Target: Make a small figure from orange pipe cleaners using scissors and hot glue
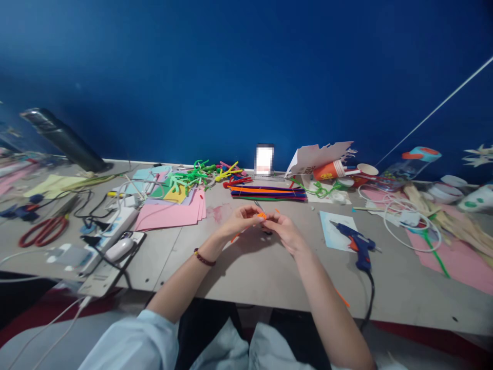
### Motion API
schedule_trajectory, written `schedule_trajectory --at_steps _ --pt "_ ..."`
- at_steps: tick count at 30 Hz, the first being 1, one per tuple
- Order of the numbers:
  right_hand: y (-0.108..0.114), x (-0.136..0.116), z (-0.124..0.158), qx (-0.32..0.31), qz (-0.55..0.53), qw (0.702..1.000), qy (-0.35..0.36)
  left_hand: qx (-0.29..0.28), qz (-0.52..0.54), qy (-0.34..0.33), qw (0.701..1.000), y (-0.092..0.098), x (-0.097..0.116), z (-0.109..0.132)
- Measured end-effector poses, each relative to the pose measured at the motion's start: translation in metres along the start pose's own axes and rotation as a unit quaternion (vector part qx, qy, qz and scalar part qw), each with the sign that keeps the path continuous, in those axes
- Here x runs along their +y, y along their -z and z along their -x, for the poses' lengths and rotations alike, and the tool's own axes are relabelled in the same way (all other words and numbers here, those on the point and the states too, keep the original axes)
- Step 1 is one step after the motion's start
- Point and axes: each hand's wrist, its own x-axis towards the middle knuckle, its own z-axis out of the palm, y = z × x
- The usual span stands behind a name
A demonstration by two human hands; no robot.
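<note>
Near the middle of the table, my left hand and my right hand meet, fingertips pinched together. Between them is a small orange pipe cleaner, bent or curled up; its exact shape is too small to make out. Both hands appear to grip it. Scissors lie just behind and under the fingers, mostly hidden, with only the blade tips and a bit of dark handle showing. Beyond the hands lies a bundle of pipe cleaners in purple, orange, red and green.
To the right, a blue glue gun rests partly on light-blue paper. Pink paper, green pipe-cleaner pieces and a power strip are on the left, with red-handled scissors. Paper cups lie by the blue wall.
</note>
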Motion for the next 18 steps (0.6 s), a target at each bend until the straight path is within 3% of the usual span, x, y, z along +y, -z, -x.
schedule_trajectory --at_steps 5,14,18 --pt "-0.0024 -0.0007 0.001 -0.007 0.028 0.999 0.037 -0.009 0.042 0.004 0.999 0.0012 -0.0027 -0.0014" --pt "-0.0027 -0.0053 0.003 -0.022 0.023 0.997 0.076 0.016 0.167 0.069 0.983 -0.0063 -0.0018 -0.0008" --pt "-0.004 -0.0053 0.001 0.005 0.06 0.991 0.117 0.015 0.166 0.059 0.984 -0.0065 -0.0032 -0.0007"
